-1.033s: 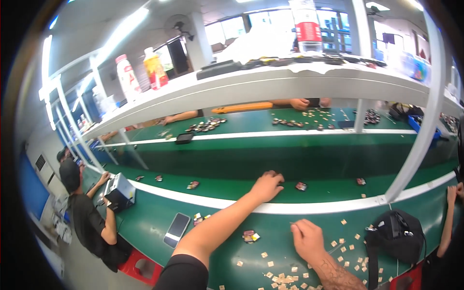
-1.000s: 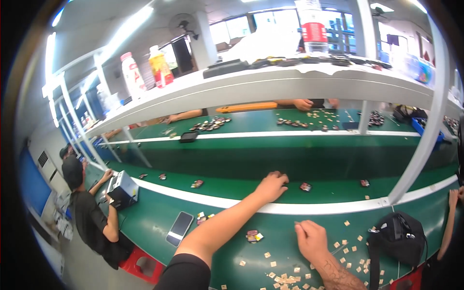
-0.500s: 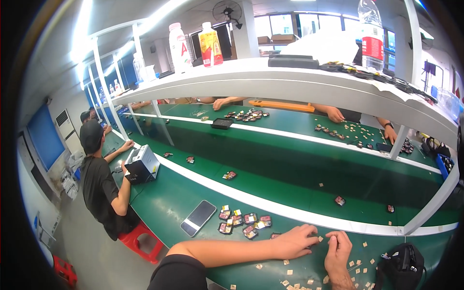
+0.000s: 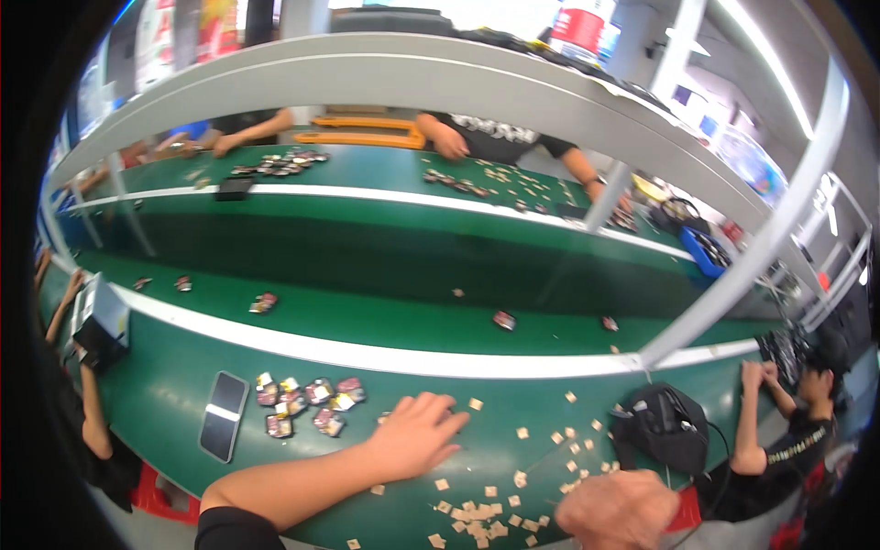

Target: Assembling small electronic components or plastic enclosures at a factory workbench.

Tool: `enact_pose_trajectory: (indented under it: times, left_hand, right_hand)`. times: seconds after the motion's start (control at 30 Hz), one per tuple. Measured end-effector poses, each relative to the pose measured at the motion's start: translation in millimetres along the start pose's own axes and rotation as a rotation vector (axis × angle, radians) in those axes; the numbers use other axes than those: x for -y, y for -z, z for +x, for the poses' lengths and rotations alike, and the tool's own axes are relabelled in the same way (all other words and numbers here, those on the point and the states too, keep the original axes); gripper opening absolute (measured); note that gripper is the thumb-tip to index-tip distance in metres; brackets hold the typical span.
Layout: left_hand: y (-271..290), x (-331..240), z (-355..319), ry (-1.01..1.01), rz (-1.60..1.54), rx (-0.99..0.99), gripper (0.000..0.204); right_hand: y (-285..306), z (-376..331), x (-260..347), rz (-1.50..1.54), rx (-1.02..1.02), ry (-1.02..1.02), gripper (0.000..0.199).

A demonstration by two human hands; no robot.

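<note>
My left hand [image 4: 417,435] rests palm down on the green table, its fingers stretched and slightly apart, with nothing visible in them. Beside its wrist, a small packaged piece [image 4: 383,417] is mostly covered by the hand. To its left lies a cluster of small dark packs [image 4: 318,392] with red and yellow labels. My right hand [image 4: 619,509] is at the lower edge, back upward and blurred; its fingers are hidden. Many small beige squares [image 4: 481,522] lie between and around my hands, densest near the lower edge.
A phone [image 4: 225,417] lies left of the packs, and a black bag [image 4: 665,426] sits at right. Beyond a white rail [image 4: 412,356], the green belt carries a few packs [image 4: 504,319]. A grey shelf [image 4: 367,78] spans above. Co-workers sit left, right [image 4: 788,426] and opposite.
The view has swung to the right, so the table's contents sit further left. My right hand has drawn back from my left hand toward the lower edge.
</note>
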State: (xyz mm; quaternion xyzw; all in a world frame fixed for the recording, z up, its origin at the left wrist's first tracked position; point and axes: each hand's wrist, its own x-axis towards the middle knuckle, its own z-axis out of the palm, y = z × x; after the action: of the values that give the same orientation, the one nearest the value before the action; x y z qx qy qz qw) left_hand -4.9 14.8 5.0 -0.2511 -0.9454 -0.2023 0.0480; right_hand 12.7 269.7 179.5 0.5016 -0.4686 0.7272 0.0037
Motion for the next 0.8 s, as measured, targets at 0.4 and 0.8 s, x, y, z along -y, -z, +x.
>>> enact_pose_trajectory:
  times: [0.4,0.8]
  left_hand:
    - [3.4,-10.0,12.0,-0.011,0.05,-0.036,0.059]
    - [1.4,-5.0,6.1,-0.007,0.048,-0.028,0.06]
  right_hand:
    - [-0.4,27.1,27.8,0.303,0.137,0.379,0.016]
    - [20.4,29.5,14.5,0.267,0.205,0.406,0.012]
